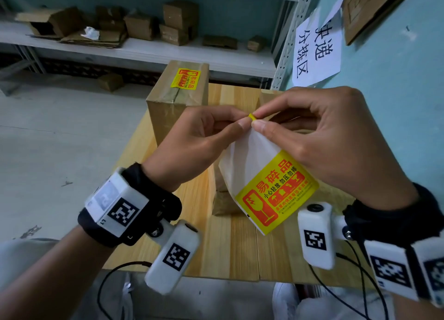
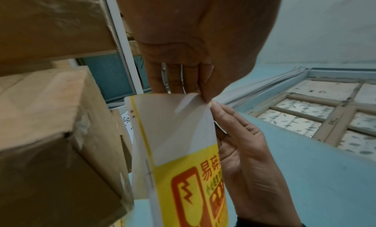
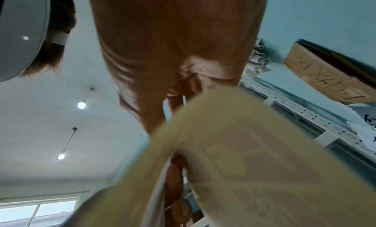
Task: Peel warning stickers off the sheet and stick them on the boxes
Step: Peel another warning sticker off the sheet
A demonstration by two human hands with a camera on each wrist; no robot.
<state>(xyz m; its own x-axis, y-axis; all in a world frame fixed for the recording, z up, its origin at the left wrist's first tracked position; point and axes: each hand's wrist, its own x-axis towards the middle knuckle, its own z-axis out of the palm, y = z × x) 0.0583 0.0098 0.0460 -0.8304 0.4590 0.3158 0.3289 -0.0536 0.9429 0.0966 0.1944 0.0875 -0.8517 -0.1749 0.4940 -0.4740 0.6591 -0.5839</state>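
Here, at the centre of the head view, the left hand point(image 1: 192, 146) and the right hand point(image 1: 319, 137) meet fingertip to fingertip, both pinching the top corner of a glossy white sticker sheet point(image 1: 249, 161), where a small curl of yellow sticker corner point(image 1: 251, 116) shows between the thumbs. The sheet hangs limp and slightly bowed, and a rectangular yellow warning sticker point(image 1: 276, 190) with red print and a broken-glass symbol lies on its lower half. Behind the hands, a taped brown cardboard box point(image 1: 168, 98) stands on the pale, grained wooden table point(image 1: 235, 247), with a matching applied sticker point(image 1: 185, 78) on its top face. Only the left wrist view shows the sheet's yellow edge strip point(image 2: 140, 122) and a barred window point(image 2: 325, 111); only the right wrist view shows the sheet's translucent back point(image 3: 254, 150) and two hanging ceiling bulbs point(image 3: 81, 105). At upper left in the head view, a grey metal shelf point(image 1: 144, 48) holds loose small cartons point(image 1: 177, 19).
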